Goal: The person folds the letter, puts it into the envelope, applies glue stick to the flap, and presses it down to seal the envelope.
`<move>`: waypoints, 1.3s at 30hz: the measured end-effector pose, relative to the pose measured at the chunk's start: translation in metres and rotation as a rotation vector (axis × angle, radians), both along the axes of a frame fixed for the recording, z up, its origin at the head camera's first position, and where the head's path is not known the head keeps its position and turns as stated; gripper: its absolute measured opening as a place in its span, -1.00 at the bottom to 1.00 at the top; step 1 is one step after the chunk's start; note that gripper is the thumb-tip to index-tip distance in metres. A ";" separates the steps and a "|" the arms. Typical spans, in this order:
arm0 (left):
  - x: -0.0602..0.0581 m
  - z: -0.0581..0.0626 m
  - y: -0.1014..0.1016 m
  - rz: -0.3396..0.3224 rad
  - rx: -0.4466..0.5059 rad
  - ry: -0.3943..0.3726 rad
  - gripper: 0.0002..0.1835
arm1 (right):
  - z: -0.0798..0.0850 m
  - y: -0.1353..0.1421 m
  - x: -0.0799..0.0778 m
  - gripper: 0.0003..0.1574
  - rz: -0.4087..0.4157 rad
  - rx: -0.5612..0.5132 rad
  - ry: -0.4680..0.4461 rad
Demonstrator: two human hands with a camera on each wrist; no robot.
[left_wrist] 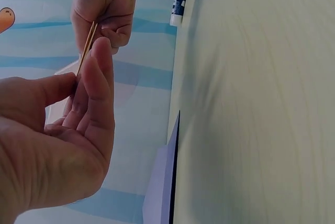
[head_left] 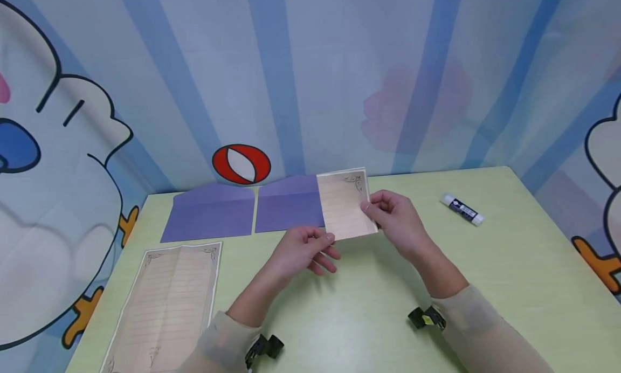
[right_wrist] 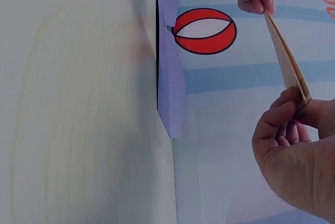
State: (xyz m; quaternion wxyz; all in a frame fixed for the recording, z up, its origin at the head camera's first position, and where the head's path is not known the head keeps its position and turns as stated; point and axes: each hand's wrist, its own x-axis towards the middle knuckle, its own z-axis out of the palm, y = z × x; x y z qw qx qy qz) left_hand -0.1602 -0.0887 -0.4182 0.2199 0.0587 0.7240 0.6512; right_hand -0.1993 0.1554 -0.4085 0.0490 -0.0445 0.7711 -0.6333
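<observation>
A folded sheet of lined letter paper (head_left: 343,206), cream with a scroll ornament in its corner, is held up above the table between both hands. My left hand (head_left: 308,249) pinches its lower left corner between thumb and fingers. At the right edge, my right hand (head_left: 398,222) grips the paper between thumb and curled fingers. The right wrist view shows the folded paper (right_wrist: 285,56) edge-on, its layers slightly parted. Behind it, a purple envelope (head_left: 290,205) with its flap raised lies on the table, its right end hidden by the paper.
Another purple envelope (head_left: 208,214) lies to the left, flap up. A creased, unfolded letter sheet (head_left: 170,303) lies at front left, partly under the left sleeve. A glue stick (head_left: 462,209) rests at the back right of the table (head_left: 509,287). A printed cloth backdrop (head_left: 330,82) stands behind.
</observation>
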 end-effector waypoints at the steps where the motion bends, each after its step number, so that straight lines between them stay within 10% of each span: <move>1: 0.000 0.000 0.000 -0.006 -0.006 0.002 -0.67 | 0.000 0.000 0.000 -0.64 -0.005 -0.003 0.002; 12: -0.010 0.009 -0.020 0.042 -0.153 0.124 -0.65 | 0.004 0.010 -0.006 -0.57 -0.064 -0.014 -0.022; 22: -0.039 0.005 -0.047 0.073 -0.715 0.400 -0.48 | 0.008 0.035 -0.004 -0.54 -0.060 0.023 -0.023; 31: -0.062 -0.016 -0.043 -0.111 -1.113 0.416 -0.18 | -0.001 0.055 0.003 -0.55 -0.063 0.053 -0.043; 39: -0.051 -0.018 -0.039 -0.289 -1.140 0.411 -0.13 | -0.006 0.063 0.006 -0.55 -0.060 0.060 -0.038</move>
